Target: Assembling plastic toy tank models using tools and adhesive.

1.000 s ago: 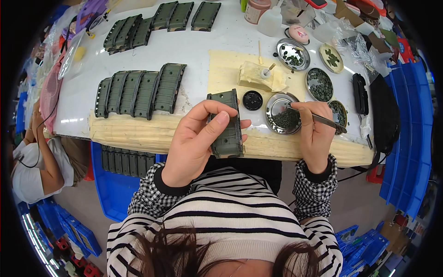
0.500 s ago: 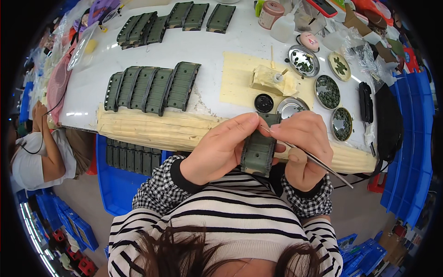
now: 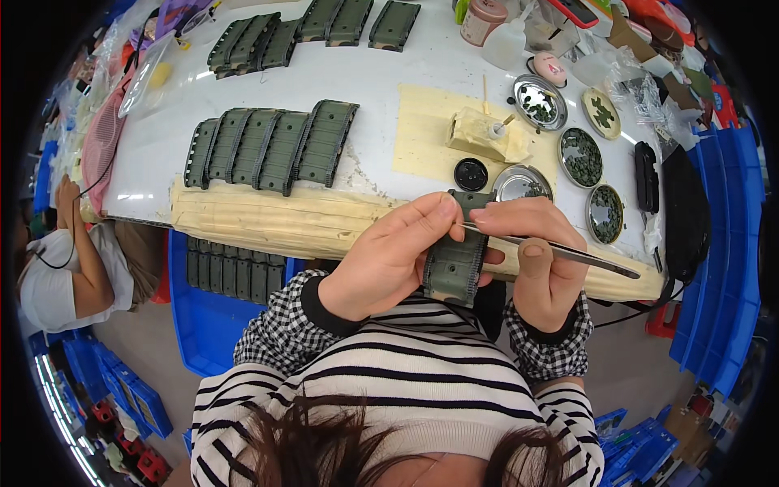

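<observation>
My left hand [image 3: 380, 258] is closed on a curved dark green panel [image 3: 454, 264] with ridged edges, held upright over the padded table edge. Its thumb and index finger pinch together at the panel's upper left side; whether anything small lies between them I cannot make out. Metal tweezers [image 3: 596, 261] lie in my right hand [image 3: 542, 272], which is closed round them. Their thin tip points left to the pinched fingertips, in front of the panel, and the wide end sticks out to the right. Fingers of the right hand also show beside the panel's right edge.
Similar green panels [image 3: 256, 150] stand in rows on the white table, with more in a blue bin [image 3: 211, 329] below. Right of centre are a paper-wrapped block [image 3: 479, 136], a black cap [image 3: 471, 174] and round dishes [image 3: 581, 157] of small green pieces. Another person's arm [image 3: 85, 260] is at left.
The tweezers have swung flatter, their wide end rising to the right. My right hand has turned with them, its fingers lifting slightly. My left hand still grips the panel in nearly the same place.
</observation>
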Demonstrator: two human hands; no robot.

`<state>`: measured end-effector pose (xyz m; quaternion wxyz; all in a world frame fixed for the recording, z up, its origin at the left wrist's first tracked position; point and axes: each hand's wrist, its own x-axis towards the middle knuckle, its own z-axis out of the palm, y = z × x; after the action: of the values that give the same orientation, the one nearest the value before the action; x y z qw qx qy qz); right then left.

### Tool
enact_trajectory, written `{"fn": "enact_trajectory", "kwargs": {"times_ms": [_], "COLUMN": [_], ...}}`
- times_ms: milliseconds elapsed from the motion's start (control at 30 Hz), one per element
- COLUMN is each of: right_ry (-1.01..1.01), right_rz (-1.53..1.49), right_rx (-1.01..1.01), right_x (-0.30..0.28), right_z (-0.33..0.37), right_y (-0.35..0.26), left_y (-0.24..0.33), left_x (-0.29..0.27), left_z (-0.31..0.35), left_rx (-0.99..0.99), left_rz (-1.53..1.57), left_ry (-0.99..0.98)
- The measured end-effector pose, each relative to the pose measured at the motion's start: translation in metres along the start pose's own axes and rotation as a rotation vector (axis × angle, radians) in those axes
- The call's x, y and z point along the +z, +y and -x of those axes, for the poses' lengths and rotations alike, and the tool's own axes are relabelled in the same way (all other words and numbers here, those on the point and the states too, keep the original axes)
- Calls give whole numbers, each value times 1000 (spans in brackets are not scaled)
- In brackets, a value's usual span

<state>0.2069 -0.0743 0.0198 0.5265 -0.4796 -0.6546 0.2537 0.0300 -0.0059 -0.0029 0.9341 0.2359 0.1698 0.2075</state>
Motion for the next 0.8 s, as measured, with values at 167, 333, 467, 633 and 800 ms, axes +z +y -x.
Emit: {"fn": "enact_trajectory", "kwargs": {"times_ms": [167, 333, 467, 633, 800], "right_ry": [-3, -16, 18, 247, 215], "right_rz": [-24, 9, 25, 2, 316], "right_rx": [50, 14, -22, 94, 135], "right_x": [2, 3, 5, 6, 8], "right_z": [0, 0, 1, 4, -1], "right_y": [-5, -4, 0, 11, 37], "left_y": [-2, 1, -5, 10, 20], "left_x": [-3, 5, -4, -1, -5], "left_z": [1, 3, 3, 8, 16], "left_rx": [19, 2, 38, 117, 316], "left_rz": [32, -80, -18, -88, -119], "left_ry": [-26, 27, -2, 18, 82]}}
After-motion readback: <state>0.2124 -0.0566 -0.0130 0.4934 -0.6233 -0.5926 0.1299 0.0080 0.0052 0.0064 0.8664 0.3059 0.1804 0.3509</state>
